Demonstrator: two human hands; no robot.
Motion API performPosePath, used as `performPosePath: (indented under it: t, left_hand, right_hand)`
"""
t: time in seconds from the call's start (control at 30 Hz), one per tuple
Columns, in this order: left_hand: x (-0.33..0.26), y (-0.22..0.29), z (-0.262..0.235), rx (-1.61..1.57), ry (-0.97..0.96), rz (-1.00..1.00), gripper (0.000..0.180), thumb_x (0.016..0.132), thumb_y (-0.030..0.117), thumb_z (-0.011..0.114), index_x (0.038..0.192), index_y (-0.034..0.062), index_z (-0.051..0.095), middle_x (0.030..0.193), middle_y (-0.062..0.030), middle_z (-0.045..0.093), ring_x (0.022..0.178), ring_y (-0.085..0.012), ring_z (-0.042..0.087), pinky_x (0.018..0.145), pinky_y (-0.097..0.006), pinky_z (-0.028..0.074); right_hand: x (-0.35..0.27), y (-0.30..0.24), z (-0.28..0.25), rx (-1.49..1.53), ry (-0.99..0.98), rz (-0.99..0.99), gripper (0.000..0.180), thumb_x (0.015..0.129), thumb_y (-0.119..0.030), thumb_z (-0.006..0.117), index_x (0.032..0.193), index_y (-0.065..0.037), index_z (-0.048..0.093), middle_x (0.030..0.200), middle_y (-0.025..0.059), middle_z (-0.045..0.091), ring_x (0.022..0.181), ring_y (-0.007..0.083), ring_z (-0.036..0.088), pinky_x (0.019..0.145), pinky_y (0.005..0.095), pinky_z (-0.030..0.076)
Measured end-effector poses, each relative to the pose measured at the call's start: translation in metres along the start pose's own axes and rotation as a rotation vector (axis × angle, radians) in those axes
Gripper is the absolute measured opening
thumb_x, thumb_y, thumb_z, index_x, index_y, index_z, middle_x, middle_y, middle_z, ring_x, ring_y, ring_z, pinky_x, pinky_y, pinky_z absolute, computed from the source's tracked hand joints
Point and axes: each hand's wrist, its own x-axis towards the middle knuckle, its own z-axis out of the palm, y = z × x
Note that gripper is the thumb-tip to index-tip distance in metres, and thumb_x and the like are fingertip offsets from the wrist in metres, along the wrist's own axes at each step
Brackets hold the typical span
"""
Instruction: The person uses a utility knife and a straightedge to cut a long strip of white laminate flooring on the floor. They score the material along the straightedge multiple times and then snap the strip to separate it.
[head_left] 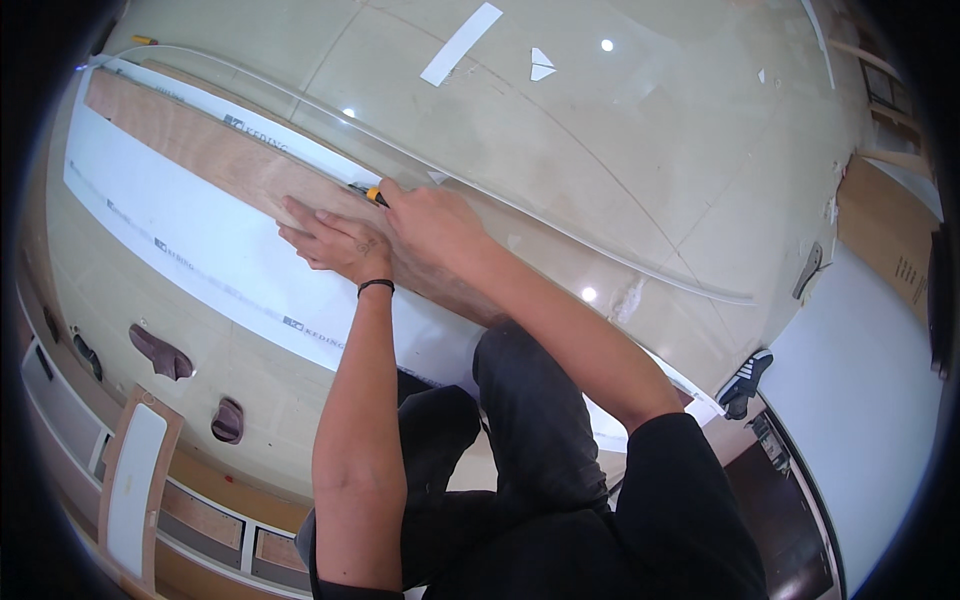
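Note:
A long brown wooden board [190,138] lies lengthwise on a wide white panel [220,225] with printed marks, which rests on the floor. My left hand [338,245] presses on the board with its fingers stretched out, a dark band round the wrist. Just beyond it, my right hand [430,218] is closed round a yellow-and-black utility knife [377,197]. The knife's front end is at the board's far edge, over the white strip of panel showing there; its blade is too small to make out. My knees are close to the near side of the board.
A thin pale edging strip [560,237] curves along the panel's far side. White offcuts [461,44] lie on the tiled floor [600,130]. Brown slippers [160,352] and cabinet frames [200,520] are at left; cardboard [885,225] and a large white sheet [860,370] stand at right.

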Motion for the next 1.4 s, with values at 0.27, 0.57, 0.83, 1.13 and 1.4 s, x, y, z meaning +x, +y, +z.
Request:
performPosePath:
  t: [0.27,0.57,0.83,1.13,1.4]
  left_hand:
    - [0.002,-0.001,0.000,-0.007,-0.010,0.006,0.053,0.105,0.028,0.027,0.155,0.0115,0.023,0.152,-0.0362,0.019,0.143,-0.0488,0.018,0.113,-0.059,0.015]
    - [0.002,-0.002,0.002,0.009,0.042,0.035,0.052,0.105,0.030,0.026,0.154,0.0125,0.027,0.150,-0.0367,0.022,0.141,-0.0491,0.023,0.110,-0.060,0.018]
    - [0.001,-0.003,0.003,0.009,0.043,0.055,0.054,0.105,0.031,0.025,0.155,0.0112,0.026,0.150,-0.0379,0.020,0.142,-0.0493,0.021,0.110,-0.060,0.018]
    - [0.003,-0.003,0.006,0.054,0.092,0.071,0.054,0.103,0.033,0.028,0.153,0.0118,0.029,0.145,-0.0360,0.028,0.131,-0.0497,0.036,0.108,-0.059,0.024]
    - [0.001,-0.003,0.003,0.023,0.071,0.060,0.053,0.102,0.031,0.031,0.152,0.0136,0.031,0.146,-0.0331,0.028,0.132,-0.0476,0.034,0.108,-0.059,0.022]
  right_hand:
    - [-0.027,0.007,0.000,-0.058,-0.058,0.084,0.020,0.096,-0.019,0.050,0.105,-0.002,0.050,0.078,0.0214,0.067,0.074,0.0389,0.068,0.065,0.0488,0.053]
    - [-0.145,0.067,-0.010,-0.153,-0.192,0.219,0.023,0.098,-0.025,0.048,0.109,-0.005,0.048,0.079,0.0213,0.067,0.075,0.0414,0.067,0.065,0.0525,0.052]
    - [-0.221,0.106,-0.007,-0.156,-0.217,0.273,0.023,0.100,-0.027,0.048,0.111,-0.007,0.048,0.075,0.0206,0.066,0.073,0.0407,0.067,0.064,0.0513,0.053]
    - [-0.289,0.144,-0.005,-0.218,-0.290,0.373,0.024,0.101,-0.029,0.047,0.112,-0.008,0.048,0.075,0.0200,0.066,0.072,0.0396,0.067,0.062,0.0516,0.053]
    - [-0.342,0.175,-0.004,-0.263,-0.276,0.379,0.028,0.100,-0.034,0.049,0.109,-0.007,0.046,0.073,0.0198,0.066,0.070,0.0393,0.067,0.060,0.0506,0.052]
